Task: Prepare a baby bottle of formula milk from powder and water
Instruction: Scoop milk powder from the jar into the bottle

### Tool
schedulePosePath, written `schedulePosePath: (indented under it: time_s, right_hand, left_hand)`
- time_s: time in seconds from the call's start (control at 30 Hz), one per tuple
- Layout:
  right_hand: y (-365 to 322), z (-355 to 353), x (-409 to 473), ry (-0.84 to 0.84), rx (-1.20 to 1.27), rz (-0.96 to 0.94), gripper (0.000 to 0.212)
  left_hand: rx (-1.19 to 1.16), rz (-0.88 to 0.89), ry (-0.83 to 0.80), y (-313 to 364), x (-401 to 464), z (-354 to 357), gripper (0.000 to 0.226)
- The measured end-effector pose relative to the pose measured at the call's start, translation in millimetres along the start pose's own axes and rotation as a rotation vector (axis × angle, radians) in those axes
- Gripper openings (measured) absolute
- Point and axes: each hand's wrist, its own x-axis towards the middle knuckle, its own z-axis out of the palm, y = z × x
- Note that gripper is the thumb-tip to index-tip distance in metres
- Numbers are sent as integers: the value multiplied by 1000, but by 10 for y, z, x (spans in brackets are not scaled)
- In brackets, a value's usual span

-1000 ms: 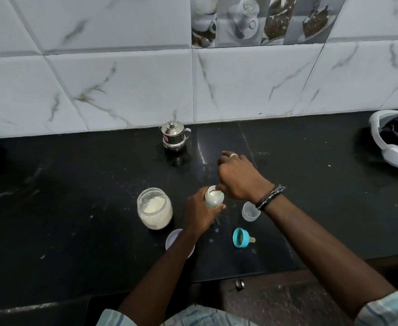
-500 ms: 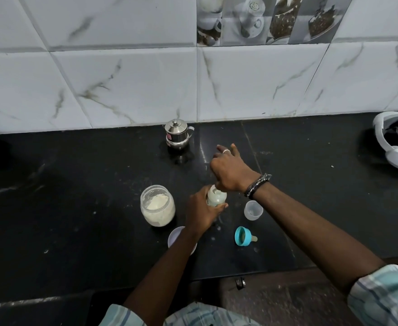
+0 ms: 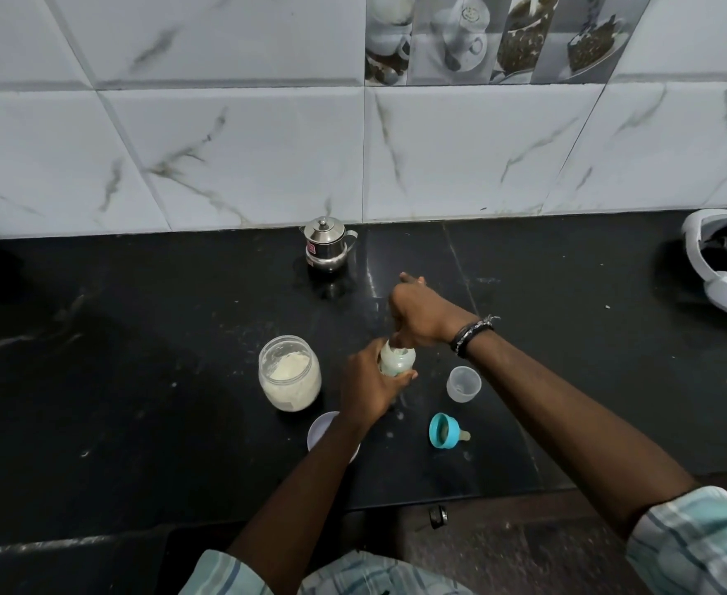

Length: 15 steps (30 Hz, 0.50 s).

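Presently, head view, one entry per item.

Black polished stone counter [image 3: 138, 337]: runs the full width, backed by white marble-pattern wall tiles [image 3: 224, 143].

Small pale-green translucent baby bottle [image 3: 397, 358]: open-mouthed, upright or nearly so, near the counter's middle. Whether its base touches the counter cannot be told, as the hand hides it.

Left hand [image 3: 368, 390]: wrapped around the bottle's body from the near-left side, fingers curled about it.

Right hand [image 3: 417, 313]: poised directly over the bottle's mouth, fingers bunched downward as if pinching something small; what it holds, if anything, is hidden, so its grasp cannot be told. A dark braided wristband [image 3: 471, 334] sits on that wrist.

Clear round plastic jar of white powder [image 3: 289, 373]: lidless, standing just left of the left hand.

White round lid [image 3: 323, 429]: flat on the counter, near the jar, partly covered by the left forearm.

Small clear plastic cup [image 3: 463, 383]: upright, right of the bottle, under the right forearm's line.

Teal screw ring with pale teat [image 3: 445, 430]: lying on its side, nearer than the cup.

Small lidded stainless-steel pot with spout [image 3: 327, 246]: at the back, against the tiles.

White curved-shell appliance [image 3: 726, 268]: at the far right edge, partly out of frame.

Pale-blue checked sleeves [image 3: 696, 547]: at the bottom edge.
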Motion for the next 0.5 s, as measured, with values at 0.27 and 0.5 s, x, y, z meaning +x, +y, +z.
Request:
schedulePosePath:
  time_s: [0.27, 0.5]
  right_hand:
    - [16, -19, -45, 23, 2, 54, 22]
    - [83, 1, -55, 23, 151, 36, 9]
  left_hand:
    - [-8, -9, -18, -4, 1, 14, 59]
    - [-13, -24, -17, 25, -14, -11, 56]
